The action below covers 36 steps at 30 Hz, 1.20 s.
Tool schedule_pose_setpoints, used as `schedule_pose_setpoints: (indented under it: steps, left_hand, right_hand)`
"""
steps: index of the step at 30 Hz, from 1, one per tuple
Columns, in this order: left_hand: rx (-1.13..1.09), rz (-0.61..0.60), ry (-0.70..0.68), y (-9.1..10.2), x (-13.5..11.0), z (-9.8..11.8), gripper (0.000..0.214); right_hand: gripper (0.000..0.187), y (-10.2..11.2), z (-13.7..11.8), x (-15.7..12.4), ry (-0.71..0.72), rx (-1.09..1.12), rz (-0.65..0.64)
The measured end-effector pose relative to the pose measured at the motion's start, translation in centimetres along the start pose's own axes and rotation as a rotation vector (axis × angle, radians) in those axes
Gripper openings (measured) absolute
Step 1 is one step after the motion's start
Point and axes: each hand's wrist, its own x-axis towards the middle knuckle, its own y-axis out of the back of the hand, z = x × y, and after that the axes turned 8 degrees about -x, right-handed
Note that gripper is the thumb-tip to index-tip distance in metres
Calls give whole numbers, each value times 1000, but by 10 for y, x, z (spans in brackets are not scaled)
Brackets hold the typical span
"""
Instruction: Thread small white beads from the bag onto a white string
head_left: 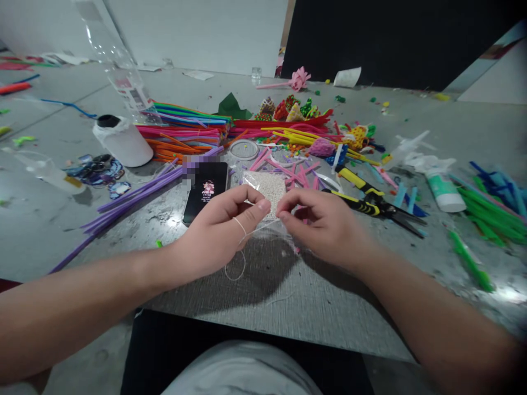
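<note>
My left hand [230,222] is closed in a pinch, thumb against forefinger. A thin white string [235,269] crosses it and hangs below in a loop. Facing it, my right hand [319,222] also pinches, its fingertips close to the left ones. The string seems to run between both pinches, though its end at the right fingertips is too fine to make out. Just behind the fingers lies a clear plastic bag [269,189] of small whitish beads. A black phone [208,186] with a lit screen rests beside my left hand.
Yellow-and-black pliers [366,203] lie right of my right hand. Purple pipe cleaners [135,192] are at left, with a white thread spool [123,140] and a clear bottle [123,71] behind. Colourful pipe cleaners [185,131] spread across the back. A white-and-green bottle [444,186] lies at right.
</note>
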Motion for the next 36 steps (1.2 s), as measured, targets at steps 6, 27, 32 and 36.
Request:
schedule_pose_setpoints:
  steps: [6, 27, 32, 36]
  left_hand:
    - [54, -84, -123, -4, -5, 4, 19]
    - [315, -44, -295, -10, -23, 12, 10]
    - [454, -47, -316, -4, -27, 10, 16]
    - [483, -33, -329, -3, -26, 11, 17]
  right_hand:
    - [9, 1, -16, -8, -154, 638, 29]
    - [8, -5, -31, -20, -169, 986, -106]
    - [8, -4, -29, -19, -161, 972, -105]
    - [6, -5, -27, -15, -138, 901, -35]
